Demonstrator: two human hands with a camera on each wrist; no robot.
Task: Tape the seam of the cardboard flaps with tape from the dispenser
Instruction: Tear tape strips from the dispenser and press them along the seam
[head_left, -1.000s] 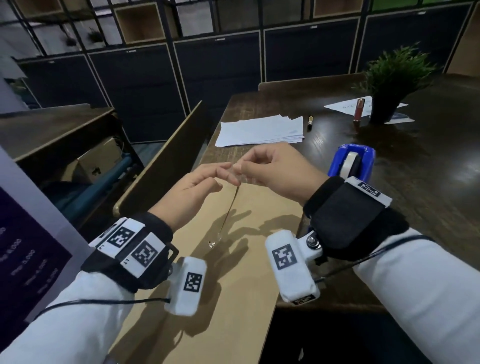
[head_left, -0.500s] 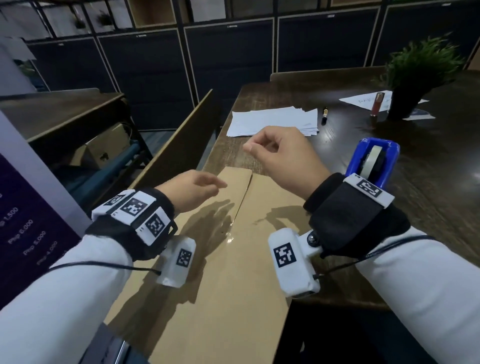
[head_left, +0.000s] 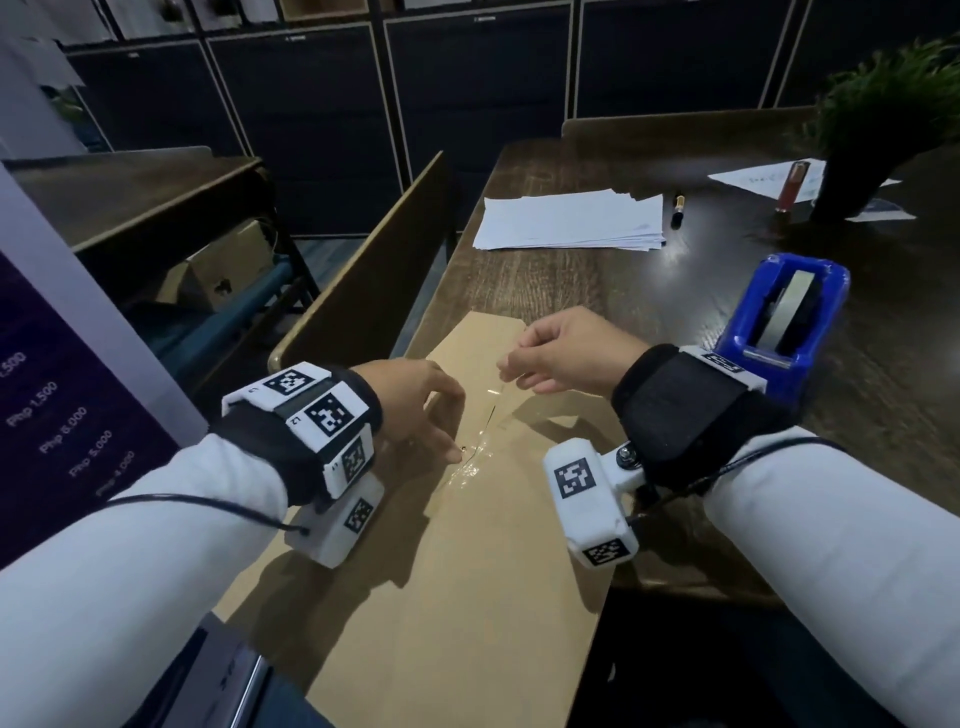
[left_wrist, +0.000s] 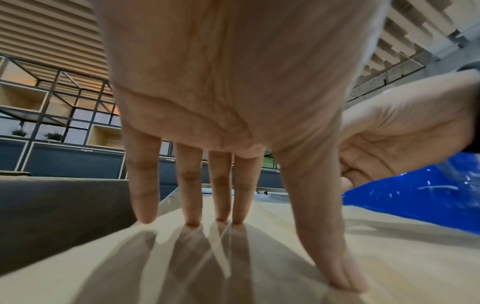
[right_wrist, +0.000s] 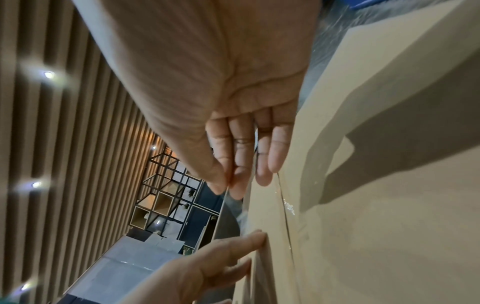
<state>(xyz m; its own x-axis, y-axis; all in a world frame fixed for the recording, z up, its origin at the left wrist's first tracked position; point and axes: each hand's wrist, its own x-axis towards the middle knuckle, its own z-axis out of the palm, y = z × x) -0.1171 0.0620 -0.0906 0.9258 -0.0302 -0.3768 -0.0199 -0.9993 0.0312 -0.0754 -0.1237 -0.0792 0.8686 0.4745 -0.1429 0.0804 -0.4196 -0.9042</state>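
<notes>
Two brown cardboard flaps lie flat on the table's near corner, and their seam runs away from me. A clear tape strip stretches along the seam. My right hand pinches its far end between thumb and forefinger, a little above the cardboard; the pinch shows in the right wrist view. My left hand presses the tape's near end down, its straight fingers touching the cardboard. The blue tape dispenser stands on the table right of my right wrist.
A stack of white papers and a marker lie further back on the dark wooden table. A potted plant stands at the back right. A bench back rises left of the table's edge.
Both hands have dropped from mid-air to the cardboard. The left hand let go of the strip's end and now presses it onto the seam; the right hand lowered the far end.
</notes>
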